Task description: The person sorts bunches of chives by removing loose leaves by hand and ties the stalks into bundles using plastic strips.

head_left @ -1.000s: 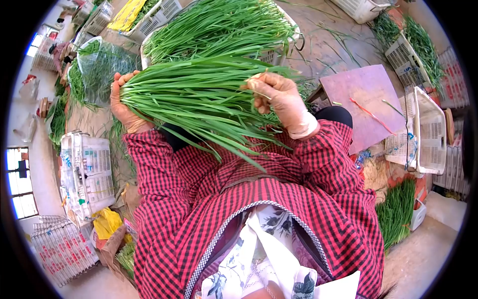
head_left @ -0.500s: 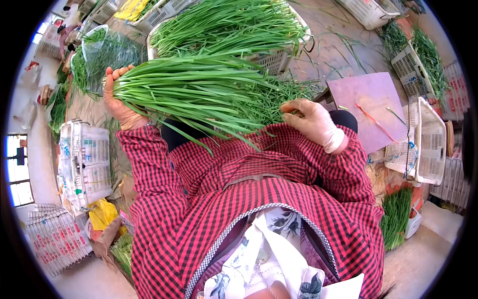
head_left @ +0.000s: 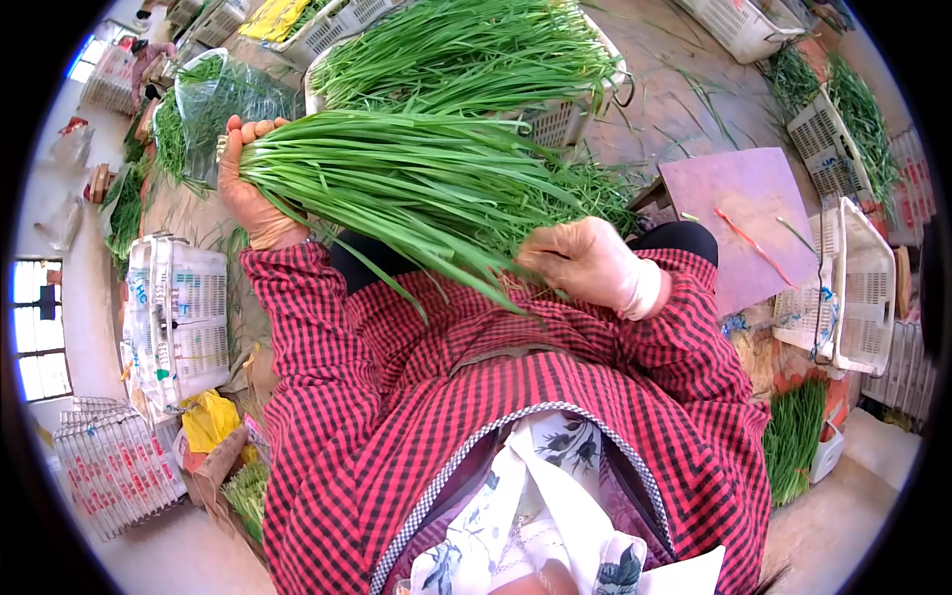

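Observation:
My left hand is wrapped round the white stem ends of a large bunch of garlic chives. The long green leaves fan out to the right over my lap, a few drooping toward the checked apron. At their tips is my gloved right hand, its fingers pinched together on leaf ends. Exactly which leaves it grips is partly hidden. Behind the bunch, a heap of loose, thin green leaves lies between my knees and the crate.
A white crate heaped with garlic chives stands just ahead. On the right is a purplish board with a red strip on it. Another white crate stands beyond it. Stacked crates and a clear plastic bag are to the left.
My right hand has moved left and slightly down to the leaf tips, and its fingers have closed. My left hand still holds the bunch, shifted slightly right in view.

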Available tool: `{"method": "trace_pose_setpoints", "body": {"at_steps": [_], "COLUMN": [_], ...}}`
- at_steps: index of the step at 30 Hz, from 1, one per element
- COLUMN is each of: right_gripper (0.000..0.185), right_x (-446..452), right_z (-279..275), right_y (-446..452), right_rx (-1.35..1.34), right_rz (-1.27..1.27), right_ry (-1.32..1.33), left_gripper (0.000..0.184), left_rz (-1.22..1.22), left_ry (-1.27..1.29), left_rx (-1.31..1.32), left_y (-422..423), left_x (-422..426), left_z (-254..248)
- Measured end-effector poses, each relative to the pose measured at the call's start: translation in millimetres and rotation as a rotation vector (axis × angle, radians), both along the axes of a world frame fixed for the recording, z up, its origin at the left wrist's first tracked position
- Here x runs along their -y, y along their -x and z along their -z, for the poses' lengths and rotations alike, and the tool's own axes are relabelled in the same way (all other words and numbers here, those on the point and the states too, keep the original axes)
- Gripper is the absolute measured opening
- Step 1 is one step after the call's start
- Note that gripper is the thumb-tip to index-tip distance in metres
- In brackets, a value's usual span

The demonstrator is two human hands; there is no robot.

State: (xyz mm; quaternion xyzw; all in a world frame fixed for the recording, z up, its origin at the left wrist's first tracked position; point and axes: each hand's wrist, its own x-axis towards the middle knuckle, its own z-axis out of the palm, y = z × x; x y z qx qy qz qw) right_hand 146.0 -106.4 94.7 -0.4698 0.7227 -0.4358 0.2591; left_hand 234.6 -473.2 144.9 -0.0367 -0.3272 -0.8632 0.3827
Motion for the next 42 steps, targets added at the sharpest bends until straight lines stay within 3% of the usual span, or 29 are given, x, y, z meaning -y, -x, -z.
{"method": "trace_pose_setpoints", "body": {"at_steps": [2,3,4,6,8,10,12,13,14,16,17,18,20,22,24,27,30,36,38,40,42], "right_gripper": [0.022,0.037,0.056,0.076,0.094,0.114,0.122,0.12,0.105,0.089,0.08,0.073,0.067,0.064,0.064,0.062,0.058,0.055,0.063,0.07,0.076], "right_x": [-20,-24,-22,-8,12,37,66,63,53,31,16,-1,-37,-85,-132,-192,-226,-324,-366,-393,-416], "right_z": [28,22,12,-16,-48,-52,-34,-33,-37,-36,-32,-29,-23,-21,-14,-8,-7,-64,-87,-106,-102], "right_y": [18,23,25,30,28,30,23,23,28,43,48,55,67,88,101,105,105,62,44,15,3], "right_rx": [-0.223,-0.323,-0.355,-0.163,-0.135,-0.112,0.369,0.59,0.634,0.642,0.683,0.717,0.906,0.822,0.673,0.56,0.517,0.423,0.414,0.207,0.255], "right_rz": [0.016,0.049,0.137,0.219,0.214,0.147,-0.019,0.006,0.105,0.36,0.467,0.576,0.634,0.709,0.824,0.955,0.792,0.925,0.662,0.997,1.048], "right_ry": [-0.18,-0.282,-0.084,0.164,0.323,0.444,0.703,0.805,0.864,0.77,0.789,0.811,1.048,1.187,1.258,1.388,1.495,1.352,1.34,1.088,0.991], "left_gripper": [0.02,0.02,0.02,0.02,0.014,0.023,0.053,0.054,0.073,0.068,0.082,0.083,0.058,0.051,0.046,0.044,0.043,0.041,0.039,0.037,0.034], "left_rz": [-0.116,-0.124,-0.121,-0.214,-0.625,-0.231,0.161,0.257,0.296,0.492,0.786,0.873,0.63,0.65,0.804,0.819,0.818,0.924,0.958,0.989,0.979], "left_ry": [0.055,0.108,0.107,0.249,1.226,1.015,0.628,0.499,0.567,0.381,0.303,0.212,0.305,0.434,0.297,0.244,0.25,0.343,0.423,0.612,0.811], "left_rx": [0.073,0.073,0.072,0.227,0.417,0.352,0.3,0.257,0.206,0.119,0.051,0.079,0.222,0.257,0.278,0.29,0.436,0.675,0.753,0.838,0.811], "left_y": [-1,1,5,14,26,45,71,77,85,104,126,130,139,143,148,161,172,198,207,219,237], "left_x": [-7,-14,-28,-58,-82,-135,-185,-203,-208,-230,-225,-232,-247,-235,-203,-188,-201,-241,-265,-294,-327], "left_z": [-6,-9,-15,-25,-23,-36,-44,-49,-51,-50,-34,-32,-34,-35,-22,14,42,77,83,91,121]}}
